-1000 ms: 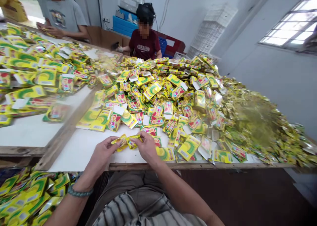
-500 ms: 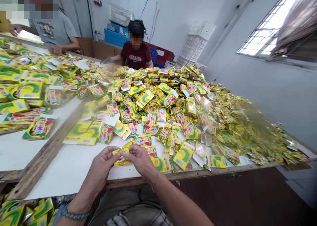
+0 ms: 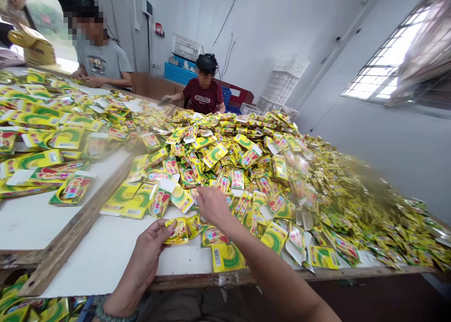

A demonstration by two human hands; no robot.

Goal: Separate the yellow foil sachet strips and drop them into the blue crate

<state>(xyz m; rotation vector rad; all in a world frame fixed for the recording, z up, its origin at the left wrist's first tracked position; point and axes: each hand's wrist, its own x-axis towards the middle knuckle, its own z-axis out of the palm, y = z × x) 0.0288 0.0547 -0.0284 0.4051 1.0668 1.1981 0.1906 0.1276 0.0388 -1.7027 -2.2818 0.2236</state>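
My left hand (image 3: 155, 239) pinches a shiny yellow sachet (image 3: 176, 231) by its left end, just above the white table top. A second yellow sachet (image 3: 194, 226) adjoins it on the right; whether the two are joined I cannot tell. My right hand (image 3: 213, 207) is stretched forward at the near edge of a heap of small yellow-green boxes (image 3: 214, 155). Its fingers are curled, with the tips against the packs there, and what lies between them is hidden. Close below it are a printed box (image 3: 213, 236) and a box with a barcode (image 3: 227, 258).
A wooden strip (image 3: 79, 221) divides the white table (image 3: 91, 247). More boxes (image 3: 72, 188) lie left of it. Many sachets (image 3: 352, 209) are heaped at the right. Two people, one in a grey shirt (image 3: 102, 66) and one in a maroon shirt (image 3: 202, 96), sit across the table.
My right hand has let go of the sachet and moved forward to the boxes. My left hand keeps its sachet. The view has shifted slightly, so the scene sits lower and further right.
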